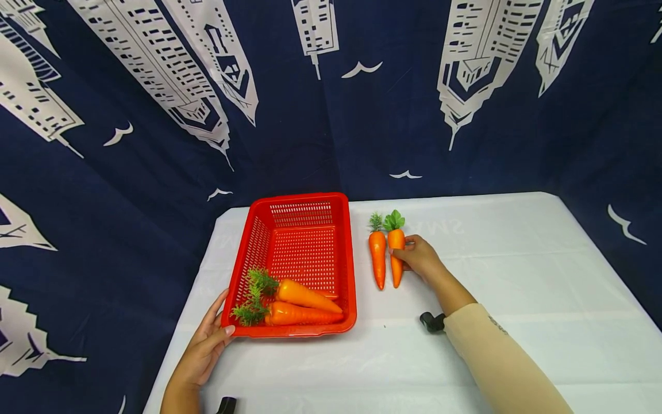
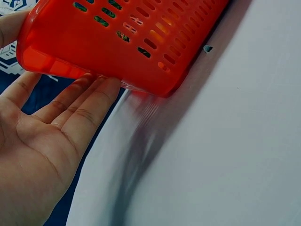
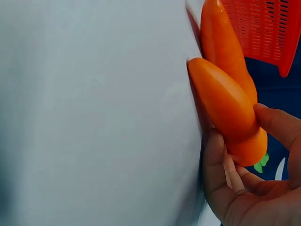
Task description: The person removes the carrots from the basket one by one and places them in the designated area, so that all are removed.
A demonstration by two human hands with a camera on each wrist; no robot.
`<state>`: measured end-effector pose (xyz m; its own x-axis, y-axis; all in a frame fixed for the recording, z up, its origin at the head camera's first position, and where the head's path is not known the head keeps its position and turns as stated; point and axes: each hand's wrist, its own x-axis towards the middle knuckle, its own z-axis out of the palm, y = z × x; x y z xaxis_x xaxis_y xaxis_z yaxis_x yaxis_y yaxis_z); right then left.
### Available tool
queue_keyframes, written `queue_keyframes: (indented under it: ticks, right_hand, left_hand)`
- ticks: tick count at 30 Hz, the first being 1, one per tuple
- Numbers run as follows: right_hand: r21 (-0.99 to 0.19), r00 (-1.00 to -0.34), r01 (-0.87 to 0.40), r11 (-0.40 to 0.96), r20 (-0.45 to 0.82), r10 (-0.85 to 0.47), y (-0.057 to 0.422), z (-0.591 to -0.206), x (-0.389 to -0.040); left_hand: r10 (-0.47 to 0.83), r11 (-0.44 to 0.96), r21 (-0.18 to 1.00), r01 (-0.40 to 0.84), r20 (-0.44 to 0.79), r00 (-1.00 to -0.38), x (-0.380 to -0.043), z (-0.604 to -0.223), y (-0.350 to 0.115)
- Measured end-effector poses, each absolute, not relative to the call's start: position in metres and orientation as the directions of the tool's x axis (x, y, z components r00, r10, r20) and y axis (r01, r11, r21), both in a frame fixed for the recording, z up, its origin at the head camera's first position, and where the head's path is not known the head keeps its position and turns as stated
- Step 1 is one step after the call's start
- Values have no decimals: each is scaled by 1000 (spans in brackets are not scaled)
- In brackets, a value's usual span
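Note:
A red plastic basket [image 1: 351, 264] with slotted walls stands on the white table. My left hand [image 1: 207, 345] grips its near left corner, thumb on the rim and fingers against the outside; the left wrist view shows those fingers [image 2: 94, 110] under the rim. Two carrots [image 1: 305, 313] with feathery green tops lie inside the near end. Right of the basket, my right hand [image 1: 420, 257] pinches a carrot with broad green leaves [image 1: 396, 238] between thumb and fingers. Just left of it lies another carrot [image 1: 377, 259] with a feathery top. In the right wrist view these two carrots overlap.
The white table [image 1: 517, 276] extends to the right of the basket and carrots. A dark blue cloth [image 1: 331, 132] printed with white buildings and birds hangs behind it and at the sides. A small black device [image 1: 431, 322] sits at my right wrist.

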<state>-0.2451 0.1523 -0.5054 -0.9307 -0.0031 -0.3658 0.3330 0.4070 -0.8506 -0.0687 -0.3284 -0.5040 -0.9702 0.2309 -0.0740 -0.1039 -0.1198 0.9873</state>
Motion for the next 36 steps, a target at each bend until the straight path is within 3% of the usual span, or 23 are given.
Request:
queue_keyframes:
  ticks: [36]
  right_hand:
    - [-864, -961, 256, 433, -276, 18, 157, -511, -238]
  left_hand:
    - [219, -112, 987, -115, -88, -972, -67, -504, -328]
